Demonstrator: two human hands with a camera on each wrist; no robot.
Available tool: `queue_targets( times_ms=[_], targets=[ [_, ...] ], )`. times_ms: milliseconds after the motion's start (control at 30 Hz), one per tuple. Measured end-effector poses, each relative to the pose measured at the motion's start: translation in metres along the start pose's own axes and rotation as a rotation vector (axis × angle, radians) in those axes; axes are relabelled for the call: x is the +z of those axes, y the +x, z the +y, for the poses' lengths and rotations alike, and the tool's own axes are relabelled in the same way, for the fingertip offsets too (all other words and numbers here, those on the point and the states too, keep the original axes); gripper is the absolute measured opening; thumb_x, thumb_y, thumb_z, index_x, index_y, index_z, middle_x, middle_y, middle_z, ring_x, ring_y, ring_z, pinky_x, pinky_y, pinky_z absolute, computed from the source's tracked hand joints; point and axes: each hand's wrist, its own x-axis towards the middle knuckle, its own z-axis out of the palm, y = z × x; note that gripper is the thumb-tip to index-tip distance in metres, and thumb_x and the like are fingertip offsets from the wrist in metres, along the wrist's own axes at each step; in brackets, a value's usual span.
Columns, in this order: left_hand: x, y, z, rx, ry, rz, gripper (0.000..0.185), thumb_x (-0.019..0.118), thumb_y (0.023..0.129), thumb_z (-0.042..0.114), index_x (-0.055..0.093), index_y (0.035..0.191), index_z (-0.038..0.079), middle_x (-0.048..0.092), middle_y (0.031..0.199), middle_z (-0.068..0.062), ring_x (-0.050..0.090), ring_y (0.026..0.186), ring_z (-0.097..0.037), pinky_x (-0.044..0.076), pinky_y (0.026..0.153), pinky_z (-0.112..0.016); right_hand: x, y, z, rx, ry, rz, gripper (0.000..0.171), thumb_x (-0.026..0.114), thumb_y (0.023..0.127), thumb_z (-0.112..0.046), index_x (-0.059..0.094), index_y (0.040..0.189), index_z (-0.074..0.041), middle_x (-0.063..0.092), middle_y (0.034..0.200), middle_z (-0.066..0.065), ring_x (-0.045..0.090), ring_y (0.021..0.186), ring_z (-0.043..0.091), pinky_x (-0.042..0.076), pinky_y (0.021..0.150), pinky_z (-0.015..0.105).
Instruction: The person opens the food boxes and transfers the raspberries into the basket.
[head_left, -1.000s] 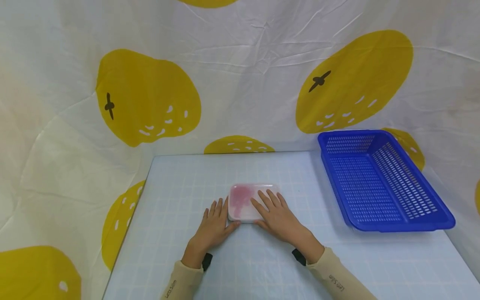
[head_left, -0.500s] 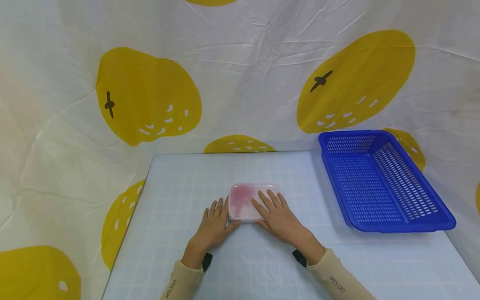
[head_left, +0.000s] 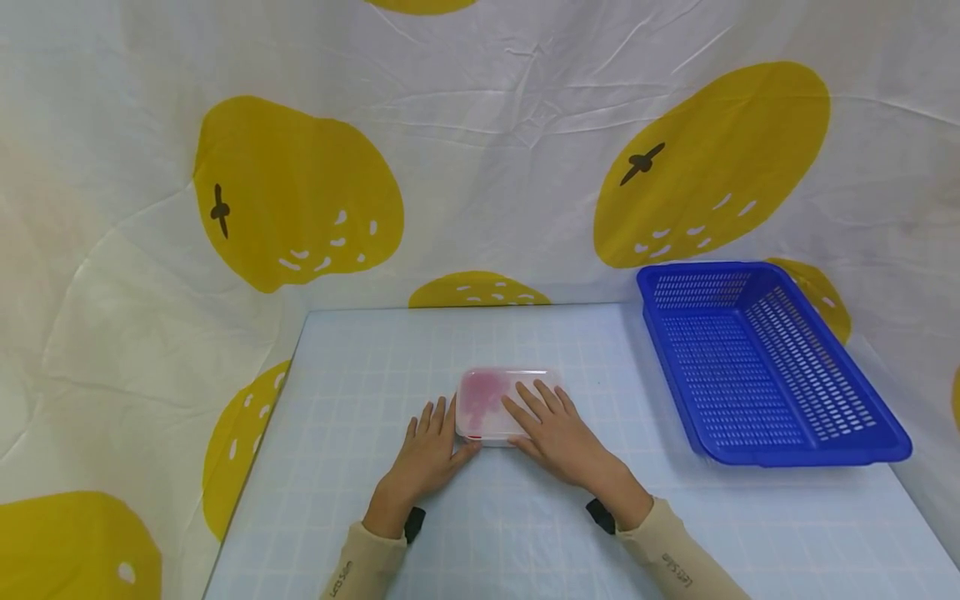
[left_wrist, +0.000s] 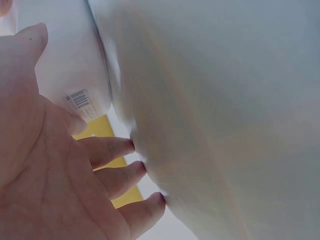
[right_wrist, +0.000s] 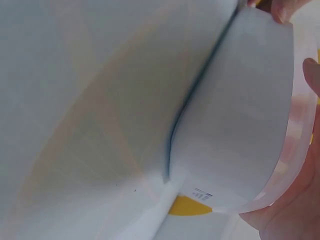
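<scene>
A white rectangular food container point(head_left: 495, 443) stands on the table with a translucent lid point(head_left: 483, 404) on top. Pink-red shows through the lid's left half, and a thin red sliver shows at its front-left edge. My left hand point(head_left: 426, 460) lies along the container's left side, fingers straight, thumb by the front corner. In the left wrist view its lower fingertips touch the tabletop, near the container's barcoded wall point(left_wrist: 65, 65). My right hand point(head_left: 562, 437) rests on the right part of the lid with fingers spread. The right wrist view shows the lid's pinkish rim point(right_wrist: 295, 135) beside that hand.
A blue perforated plastic basket point(head_left: 738, 375) stands at the table's right side. The table point(head_left: 360, 358) wears a pale checked cover. Behind it hangs a white cloth point(head_left: 487, 192) printed with yellow fruit.
The lid's front-left edge has shifted slightly, and a red sliver now shows beneath it. Both hands keep almost the same position.
</scene>
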Motion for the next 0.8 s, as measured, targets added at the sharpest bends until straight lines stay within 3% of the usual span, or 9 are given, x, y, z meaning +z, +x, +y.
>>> queue_targets(
  times_ms=[800],
  targets=[
    [0.0001, -0.0005, 0.0025, -0.029, -0.006, -0.017, 0.092, 0.050, 0.096, 0.064, 0.017, 0.160, 0.007, 0.020, 0.163, -0.019, 0.013, 0.149, -0.041, 0.014, 0.116, -0.061, -0.0100, 0.0035, 0.0017, 0.038, 0.215, -0.002, 0.056, 0.048, 0.106, -0.039, 0.039, 0.155, -0.016, 0.036, 0.157, 0.017, 0.025, 0.145, 0.045, 0.017, 0.113, 0.066]
  ],
)
